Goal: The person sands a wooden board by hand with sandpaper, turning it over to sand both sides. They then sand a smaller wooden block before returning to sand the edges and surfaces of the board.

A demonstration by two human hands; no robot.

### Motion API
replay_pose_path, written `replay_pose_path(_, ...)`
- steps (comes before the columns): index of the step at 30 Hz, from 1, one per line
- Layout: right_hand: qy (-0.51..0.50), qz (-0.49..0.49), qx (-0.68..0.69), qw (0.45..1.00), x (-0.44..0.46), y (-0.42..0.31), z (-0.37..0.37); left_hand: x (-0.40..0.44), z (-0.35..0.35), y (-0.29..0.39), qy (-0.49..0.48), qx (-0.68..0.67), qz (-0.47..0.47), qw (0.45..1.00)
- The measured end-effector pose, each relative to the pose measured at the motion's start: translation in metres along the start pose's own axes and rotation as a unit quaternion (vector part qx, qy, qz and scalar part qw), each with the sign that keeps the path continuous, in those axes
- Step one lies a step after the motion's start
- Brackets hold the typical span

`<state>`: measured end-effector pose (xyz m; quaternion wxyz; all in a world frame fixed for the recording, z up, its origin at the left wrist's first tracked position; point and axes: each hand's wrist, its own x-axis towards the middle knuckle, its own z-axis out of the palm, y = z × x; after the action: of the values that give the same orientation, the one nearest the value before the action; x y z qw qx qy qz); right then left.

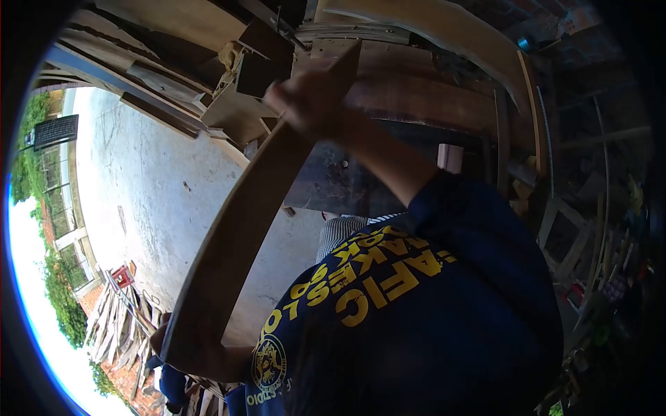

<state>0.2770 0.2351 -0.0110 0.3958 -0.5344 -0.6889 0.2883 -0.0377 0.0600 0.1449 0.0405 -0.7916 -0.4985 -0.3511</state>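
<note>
A long, slightly curved wooden board [239, 201] slants across the view, from the upper middle down to the lower left. Around its lower end, my left hand [198, 350] is closed, gripping the wood in shadow. My right hand [312, 104] is over the board near its pointed upper end. Motion smears its fingers, so I cannot make out whether they wrap the wood, lie on it or hold something small. Beyond that hand is a workbench [416, 104] with a brown wooden top.
Wood offcuts [232, 111] are piled at the upper left, beside the concrete floor [139, 173]. A large curved panel [444, 28] lies at the back of the bench. A small pale block [450, 158] sits near my right forearm. Scrap strips [125, 322] are heaped outside at lower left.
</note>
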Motion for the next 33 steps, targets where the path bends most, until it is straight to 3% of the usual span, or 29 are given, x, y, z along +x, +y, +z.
replay_pose_path(1, 0.031, -0.089, -0.004, 0.996, -0.011, -0.043, 0.013, 0.002, 0.000, 0.001, -0.010, 0.006, 0.004, 1.000)
replay_pose_path(2, -0.055, -0.144, -0.020, 0.988, -0.020, -0.091, -0.001, 0.004, -0.001, 0.002, -0.023, 0.012, 0.007, 1.000)
replay_pose_path(3, 0.018, -0.185, 0.033, 0.982, -0.027, -0.119, 0.013, 0.006, -0.001, 0.003, -0.034, 0.017, 0.011, 0.999)
replay_pose_path(4, 0.023, -0.182, 0.030, 0.983, -0.025, -0.120, 0.005, 0.019, 0.006, 0.020, -0.036, 0.013, 0.016, 0.999)
replay_pose_path(6, -0.038, -0.196, 0.012, 0.980, -0.024, -0.123, -0.008, 0.052, 0.017, 0.067, -0.116, -0.243, -0.117, 0.956)
replay_pose_path(7, 0.007, -0.166, 0.028, 0.986, -0.017, -0.097, -0.002, 0.042, 0.025, 0.056, -0.117, -0.238, -0.114, 0.957)
replay_pose_path(9, 0.085, -0.118, 0.090, 0.985, 0.012, -0.006, 0.003, 0.012, 0.046, 0.012, 0.052, 0.002, -0.088, 0.995)
replay_pose_path(10, 0.100, -0.027, 0.003, 0.995, 0.021, 0.030, -0.006, 0.018, 0.038, 0.003, -0.020, -0.006, -0.037, 0.999)
replay_pose_path(11, 0.033, 0.036, -0.026, 0.998, 0.040, 0.086, -0.004, 0.015, 0.038, 0.004, -0.020, -0.006, -0.037, 0.999)
replay_pose_path(14, 0.066, 0.055, 0.077, 0.993, 0.057, 0.120, -0.019, 0.029, 0.046, 0.032, -0.014, -0.078, -0.016, 0.997)
replay_pose_path(16, 0.084, 0.004, 0.107, 0.991, 0.050, 0.081, -0.013, 0.027, 0.050, 0.030, 0.030, -0.005, -0.114, 0.993)
replay_pose_path(17, 0.051, 0.013, 0.056, 0.997, 0.037, 0.038, -0.005, 0.027, 0.050, 0.028, 0.031, -0.006, -0.116, 0.993)
replay_pose_path(18, 0.018, -0.071, 0.009, 0.997, 0.019, -0.010, -0.008, 0.028, 0.048, 0.023, 0.019, 0.005, -0.097, 0.995)
replay_pose_path(20, -0.020, -0.143, 0.033, 0.989, -0.002, -0.069, -0.016, 0.024, 0.038, 0.016, 0.002, 0.011, -0.073, 0.997)
replay_pose_path(22, -0.037, -0.169, 0.027, 0.985, -0.007, -0.072, -0.021, 0.012, 0.027, 0.012, -0.049, 0.052, -0.089, 0.993)
replay_pose_path(24, 0.074, -0.194, 0.047, 0.977, 0.004, -0.027, -0.003, 0.004, 0.031, 0.004, -0.021, 0.028, -0.095, 0.995)
replay_pose_path(25, 0.152, -0.167, 0.060, 0.972, 0.014, 0.012, 0.003, 0.000, 0.034, 0.000, 0.010, 0.002, -0.102, 0.995)
replay_pose_path(27, 0.018, 0.090, 0.019, 0.996, 0.041, 0.101, -0.006, -0.007, 0.048, -0.011, 0.058, -0.048, -0.113, 0.991)
replay_pose_path(29, 0.073, 0.054, 0.030, 0.995, 0.057, 0.154, -0.014, -0.013, 0.051, -0.017, 0.100, -0.064, -0.136, 0.984)
replay_pose_path(30, 0.093, 0.056, 0.016, 0.994, 0.062, 0.146, -0.018, -0.013, 0.046, -0.022, 0.059, -0.016, -0.133, 0.989)
replay_pose_path(33, -0.008, 0.041, 0.018, 0.999, 0.054, 0.091, 0.001, -0.008, 0.052, -0.026, 0.038, -0.028, -0.121, 0.992)
